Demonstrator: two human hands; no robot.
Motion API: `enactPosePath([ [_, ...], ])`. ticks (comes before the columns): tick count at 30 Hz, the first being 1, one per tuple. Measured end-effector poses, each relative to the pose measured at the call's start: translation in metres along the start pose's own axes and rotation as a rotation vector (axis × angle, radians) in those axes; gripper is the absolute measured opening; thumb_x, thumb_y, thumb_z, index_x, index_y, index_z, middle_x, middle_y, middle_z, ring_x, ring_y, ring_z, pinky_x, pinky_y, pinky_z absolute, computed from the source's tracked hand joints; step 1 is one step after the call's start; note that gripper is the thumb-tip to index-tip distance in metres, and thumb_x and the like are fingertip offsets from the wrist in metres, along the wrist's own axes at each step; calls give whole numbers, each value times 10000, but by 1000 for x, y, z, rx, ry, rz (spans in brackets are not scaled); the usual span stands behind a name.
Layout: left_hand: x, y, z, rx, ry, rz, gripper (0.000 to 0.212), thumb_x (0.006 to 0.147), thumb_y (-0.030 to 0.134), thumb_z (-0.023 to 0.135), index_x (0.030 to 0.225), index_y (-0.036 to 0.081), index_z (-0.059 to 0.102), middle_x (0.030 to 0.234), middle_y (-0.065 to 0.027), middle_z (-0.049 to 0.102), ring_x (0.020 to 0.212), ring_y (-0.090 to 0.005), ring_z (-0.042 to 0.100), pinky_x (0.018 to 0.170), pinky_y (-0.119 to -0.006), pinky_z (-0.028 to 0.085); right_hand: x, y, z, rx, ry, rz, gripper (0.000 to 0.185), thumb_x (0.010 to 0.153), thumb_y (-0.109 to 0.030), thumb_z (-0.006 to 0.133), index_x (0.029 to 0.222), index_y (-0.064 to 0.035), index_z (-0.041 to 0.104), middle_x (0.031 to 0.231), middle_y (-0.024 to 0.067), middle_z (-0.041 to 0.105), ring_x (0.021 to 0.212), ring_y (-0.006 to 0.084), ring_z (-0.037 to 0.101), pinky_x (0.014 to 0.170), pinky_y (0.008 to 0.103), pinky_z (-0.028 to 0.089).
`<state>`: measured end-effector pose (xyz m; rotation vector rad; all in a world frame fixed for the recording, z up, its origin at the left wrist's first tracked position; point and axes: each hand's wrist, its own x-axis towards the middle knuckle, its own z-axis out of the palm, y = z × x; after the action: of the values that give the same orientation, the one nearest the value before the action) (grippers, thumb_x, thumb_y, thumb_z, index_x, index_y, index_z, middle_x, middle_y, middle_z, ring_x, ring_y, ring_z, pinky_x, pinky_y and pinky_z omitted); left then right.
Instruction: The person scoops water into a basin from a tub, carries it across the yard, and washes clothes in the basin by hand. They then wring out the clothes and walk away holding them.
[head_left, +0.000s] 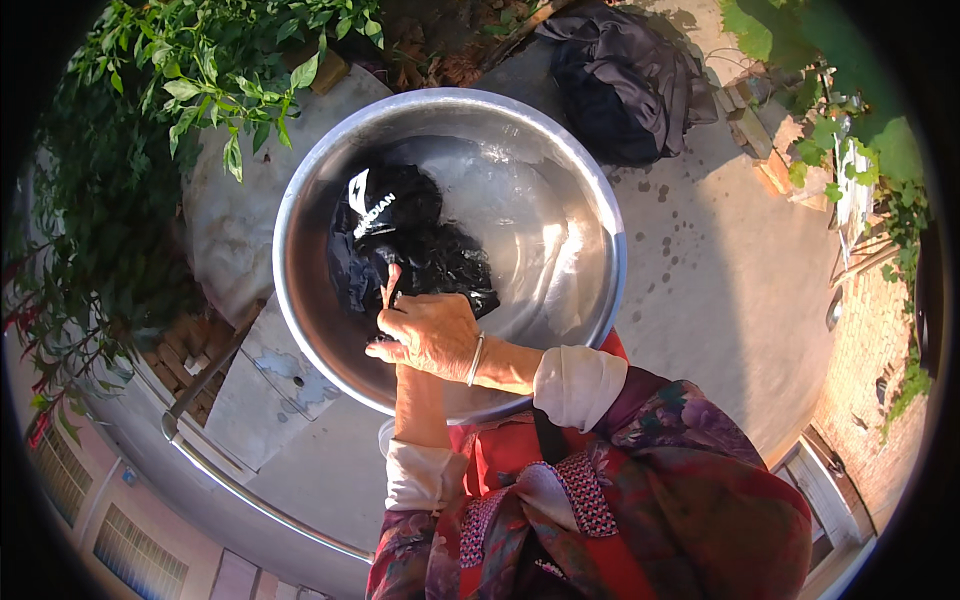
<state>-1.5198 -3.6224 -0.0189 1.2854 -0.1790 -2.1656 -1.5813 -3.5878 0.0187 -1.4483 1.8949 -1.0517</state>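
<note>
A large round metal basin (613, 247) stands before me with water in it. Black wet fabric (409, 199) with a white printed mark lies in its left half. My right hand (431, 334), with a silver bangle at its wrist, is over the basin's near left part, its fingers curled on a bit of the black fabric. My left hand (388, 289) is mostly hidden beneath it; only a finger or so shows beyond, close against the fabric. The two hands are together, and what the left one grips is hidden.
A heap of dark grey and black fabric (637, 90) lies on the concrete beyond the basin, to the right. Leafy plants (225, 82) hang over at the upper left. A metal rail (255, 506) curves at the lower left. Bricks (776, 169) and vines edge the right side.
</note>
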Motion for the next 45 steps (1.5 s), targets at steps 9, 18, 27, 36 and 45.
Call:
enactPosePath([
  [9,-31,-2,23,180,148,125,300,931,123,487,1218,36,493,1115,-92,601,994,-195,607,847,-351,505,40,112,-33,-291,156,318,288,856,-371,577,823,-86,550,784,99,608,778,318,597,674,420,461],
  [18,1,-22,-4,261,-38,30,647,907,298,549,1449,194,209,1336,-19,417,1192,-232,434,974,-468,375,15,156,-2,0,104,699,509,756,-343,689,1195,-156,513,1076,201,568,974,347,574,817,454,451],
  [27,14,-6,-21,-151,57,-82,509,909,504,476,1221,109,558,1147,-72,596,1024,-255,555,914,-399,445,-11,0,-4,55,-167,86,348,731,-406,698,866,-108,580,693,51,516,613,241,585,546,369,459],
  [36,-17,-9,24,175,190,127,227,901,169,563,1110,81,563,1061,-38,615,943,-151,590,807,-299,501,31,92,-17,-132,100,434,383,853,-446,565,823,-64,557,731,135,604,689,353,592,628,437,457],
  [45,-13,-24,-29,117,-43,42,705,878,153,606,1454,132,200,1007,32,515,974,-114,499,947,-440,379,21,157,-34,-266,140,622,587,784,-347,664,1290,-148,443,1087,191,552,1038,352,523,880,435,419],
])
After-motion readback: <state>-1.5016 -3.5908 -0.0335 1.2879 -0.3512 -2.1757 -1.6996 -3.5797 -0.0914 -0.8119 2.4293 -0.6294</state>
